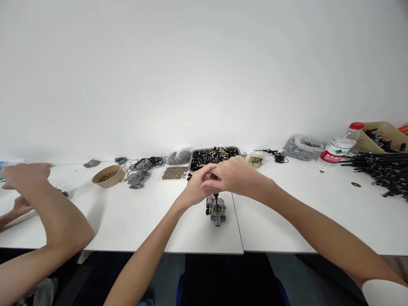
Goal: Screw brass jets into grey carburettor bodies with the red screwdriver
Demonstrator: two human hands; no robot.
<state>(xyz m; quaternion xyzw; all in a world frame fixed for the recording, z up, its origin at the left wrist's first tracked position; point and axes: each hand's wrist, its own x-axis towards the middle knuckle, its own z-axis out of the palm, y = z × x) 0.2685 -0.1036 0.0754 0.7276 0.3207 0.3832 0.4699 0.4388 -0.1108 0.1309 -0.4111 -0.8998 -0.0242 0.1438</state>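
A grey metal carburetor [218, 216] stands on the white table in front of me, its round opening facing up. Into that opening points the dark shaft of a screwdriver [214, 176], whose handle is red and black. My right hand [234, 174] is closed over the top of the handle. From the other side my left hand [199, 187] also has its fingers closed around the handle, touching the right hand. Most of the handle is hidden by the fingers, and the tip inside the carburetor cannot be made out.
Behind my hands lies a metal tray [190, 163] of small black and brass parts. Leftward are brass pieces [174, 173], more carburetor bodies [138, 174] and a paper bowl [111, 180]. A co-worker's arm [60, 216] reaches in at left. A bottle [339, 146] and black tubes [382, 170] occupy the right.
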